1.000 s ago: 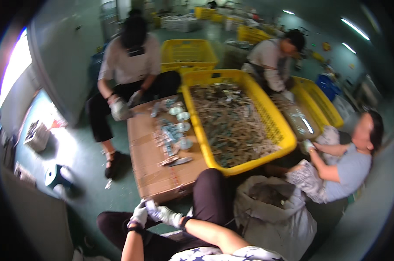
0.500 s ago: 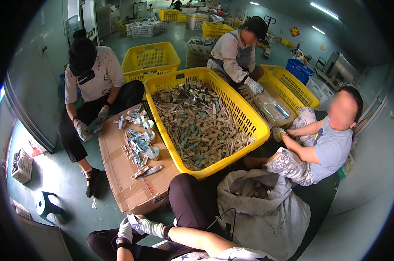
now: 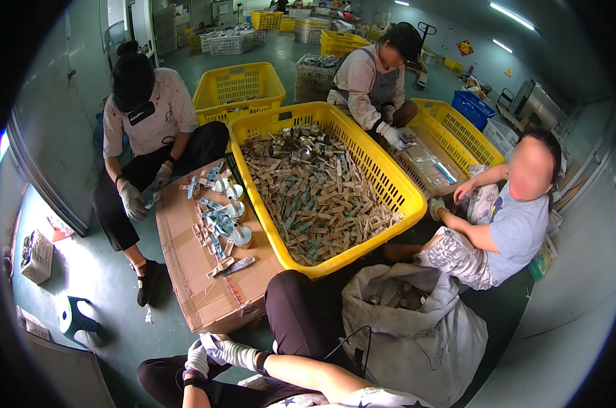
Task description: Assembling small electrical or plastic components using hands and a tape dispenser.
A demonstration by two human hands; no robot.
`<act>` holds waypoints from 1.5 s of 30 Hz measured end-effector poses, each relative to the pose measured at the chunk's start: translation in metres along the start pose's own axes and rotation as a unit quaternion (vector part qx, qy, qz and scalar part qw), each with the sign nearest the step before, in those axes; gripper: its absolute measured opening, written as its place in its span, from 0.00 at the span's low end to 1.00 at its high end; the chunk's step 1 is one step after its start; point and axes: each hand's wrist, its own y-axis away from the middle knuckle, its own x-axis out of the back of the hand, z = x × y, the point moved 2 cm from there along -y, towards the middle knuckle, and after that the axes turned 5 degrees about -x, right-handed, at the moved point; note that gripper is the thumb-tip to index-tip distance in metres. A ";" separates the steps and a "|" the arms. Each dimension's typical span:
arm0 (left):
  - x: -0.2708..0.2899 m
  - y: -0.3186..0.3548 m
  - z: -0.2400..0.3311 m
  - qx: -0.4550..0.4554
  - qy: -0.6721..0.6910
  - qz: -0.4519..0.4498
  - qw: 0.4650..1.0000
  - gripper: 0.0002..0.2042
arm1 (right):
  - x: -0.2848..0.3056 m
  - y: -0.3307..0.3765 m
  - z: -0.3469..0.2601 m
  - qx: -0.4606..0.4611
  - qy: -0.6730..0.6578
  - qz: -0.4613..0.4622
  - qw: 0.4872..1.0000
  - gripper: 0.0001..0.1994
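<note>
Low over my lap, my left hand (image 3: 197, 359) and my right hand (image 3: 232, 353) meet, both in striped knit gloves. Their fingers are closed and pressed together; whatever lies between them is too small and covered to make out. Just beyond is a cardboard box (image 3: 179, 262), its top bearing a cluster of pale blue and brown clip-like pieces (image 3: 216, 224). Several round, shiny cup-like parts (image 3: 241, 236) stand among them. A large yellow crate (image 3: 301, 270) beside the box holds a heap of small brown and greenish flat pieces (image 3: 315, 204), with metal round parts at its far end.
A white woven sack (image 3: 417, 343) with metal parts inside stands right of my knee. Co-workers sit at the left (image 3: 151, 109), far side (image 3: 369, 81) and right (image 3: 512, 224). More yellow crates (image 3: 240, 80) stand behind. A dark stool (image 3: 77, 319) is at the left.
My hands stay together in nearly the same place. The far co-worker's gloved hand has shifted left, and the right co-worker's hand has lifted. The view has shifted slightly.
</note>
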 end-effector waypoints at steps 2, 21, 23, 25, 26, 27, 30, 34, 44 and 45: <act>0.001 0.001 0.000 0.005 -0.002 0.006 1.000 0.12 | 0.001 -0.001 0.000 -0.001 0.029 0.004 1.000 0.11; 0.003 0.000 -0.004 0.015 -0.003 0.000 1.000 0.11 | -0.006 0.006 -0.018 -0.084 -0.001 0.026 0.996 0.10; 0.001 -0.002 -0.004 0.014 -0.005 -0.003 1.000 0.11 | -0.004 0.004 -0.016 -0.083 0.018 0.036 0.996 0.10; 0.003 -0.003 -0.006 0.013 -0.006 -0.003 1.000 0.11 | -0.006 0.002 -0.013 -0.082 0.054 0.051 0.994 0.11; 0.007 -0.002 -0.008 0.004 -0.008 -0.001 1.000 0.11 | -0.010 0.000 -0.009 -0.083 0.071 0.055 0.993 0.11; 0.013 0.000 -0.010 -0.004 -0.010 0.003 1.000 0.11 | -0.015 -0.001 -0.005 -0.083 0.088 0.057 0.991 0.11; 0.024 0.009 -0.012 0.007 0.007 0.018 1.000 0.11 | -0.027 -0.003 0.020 -0.049 0.109 0.054 0.991 0.12; -0.035 -0.013 0.009 0.004 0.005 -0.047 0.999 0.11 | 0.027 -0.039 0.074 0.048 0.151 0.083 0.984 0.12; -0.018 -0.009 0.002 0.009 0.013 -0.027 0.999 0.12 | 0.016 -0.019 0.032 0.018 -0.028 0.022 0.999 0.09; -0.013 -0.010 0.001 0.013 -0.002 -0.020 1.000 0.14 | 0.012 -0.019 0.035 0.038 -0.087 0.012 0.995 0.09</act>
